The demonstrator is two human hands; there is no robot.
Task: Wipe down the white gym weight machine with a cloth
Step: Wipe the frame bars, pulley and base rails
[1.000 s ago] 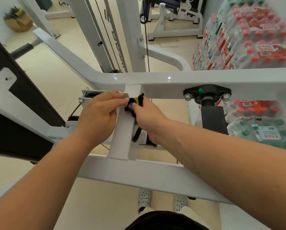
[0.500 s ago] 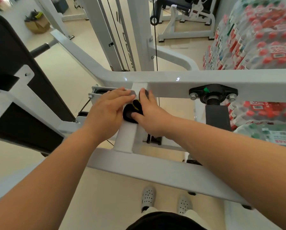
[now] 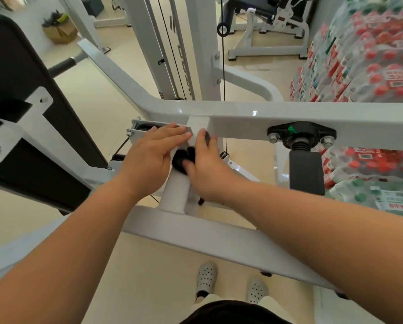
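Head view: pinching black cloth on white machine post with right hand. Left hand flat alongside, fingers straight.

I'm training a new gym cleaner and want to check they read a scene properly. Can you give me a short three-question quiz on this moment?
1. True or false: the left hand grips the black cloth.
2. The right hand has the cloth: A pressed on the short white post; B dangling free; C tucked in a pocket.
3. Fill in: the stacked bottle packs mostly have ___ caps.
Key: 1 false; 2 A; 3 red.
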